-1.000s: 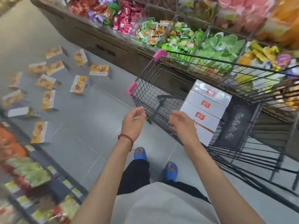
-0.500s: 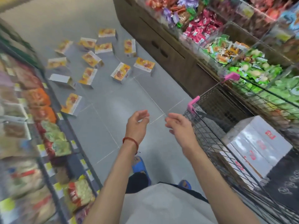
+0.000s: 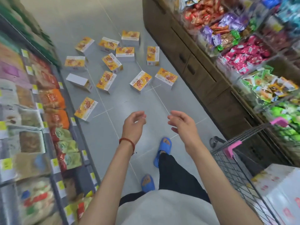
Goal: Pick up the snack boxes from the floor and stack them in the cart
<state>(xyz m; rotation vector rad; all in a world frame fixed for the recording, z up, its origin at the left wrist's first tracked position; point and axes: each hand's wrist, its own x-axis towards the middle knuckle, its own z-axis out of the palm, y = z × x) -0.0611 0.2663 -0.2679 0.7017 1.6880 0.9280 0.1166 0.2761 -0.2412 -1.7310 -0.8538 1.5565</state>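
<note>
- Snack boxes (image 3: 140, 82) in a loose scatter on the grey tiled floor (image 3: 69, 21), about a dozen, well ahead of the hands and touched by neither.
- Orange-yellow printed faces up on most of them; one box (image 3: 78, 81) near the left shelves showing only a plain white side.
- Nearest box (image 3: 86, 108) just beside the foot of the left shelves, a little apart from the others.
- Left hand (image 3: 134, 125) empty, raised over bare floor, fingers relaxed and loosely curled; red string bracelet (image 3: 128, 142) at the wrist.
- Right hand (image 3: 183, 125) empty as well, fingers loosely bent, palm turned toward the left hand, with a clear gap between the two.
- Wire cart (image 3: 230, 166) with pink corner caps at the lower right, beside the right forearm; white boxes (image 3: 279, 192) with red marks stacked inside it.
- Blue slippers (image 3: 164, 147) on the floor below the hands.
- Shelves of bagged snacks (image 3: 32, 111) along the left side; wooden counter with drawers (image 3: 194, 67) along the right, with bins of wrapped sweets (image 3: 243, 52) on top of it.
</note>
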